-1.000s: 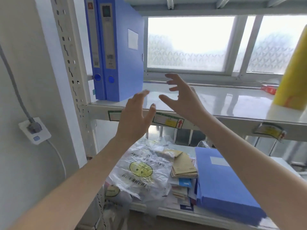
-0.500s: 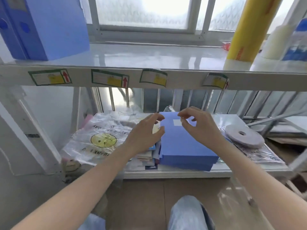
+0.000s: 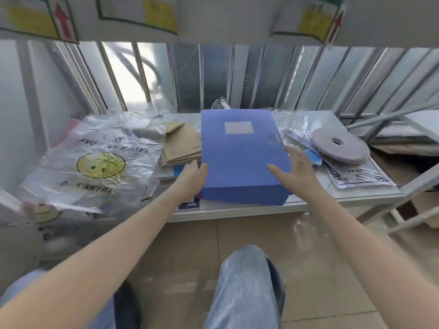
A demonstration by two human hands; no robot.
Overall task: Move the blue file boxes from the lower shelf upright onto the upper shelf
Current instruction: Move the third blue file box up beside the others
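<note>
At the bottom of the frame, in the centre, a knee in light blue jeans (image 3: 244, 288) points upward, and another one is partly seen at the lower left. From both lower corners two bare forearms reach up toward the middle of the frame, over a beige tiled floor (image 3: 316, 257).

The left hand (image 3: 193, 178) is at the left edge of the blue file box (image 3: 240, 160), near its front corner. Its thumb lies on the top face, and the other fingers go down beside the box, where they are hidden, so it seems to grip this edge, but I cannot tell how firmly. The right hand (image 3: 295, 170) is at the right edge of the box. Its fingers are spread open, the thumb rests on the top face, and the hand does not close around anything.

The file box lies flat in the centre of the frame, on the lower shelf (image 3: 356, 198), and it has a pale label on its top. It seems to lie on another blue box.

Left of the box there is a stack of brown envelopes (image 3: 180, 144), and further left a clear plastic bag with a yellow smiley face (image 3: 99, 162). Right of the box a grey disc with a hole (image 3: 338, 144) lies on packets in plastic.

Across the top of the frame runs the front edge of the upper shelf (image 3: 225, 17), with stickers with red arrows.
</note>
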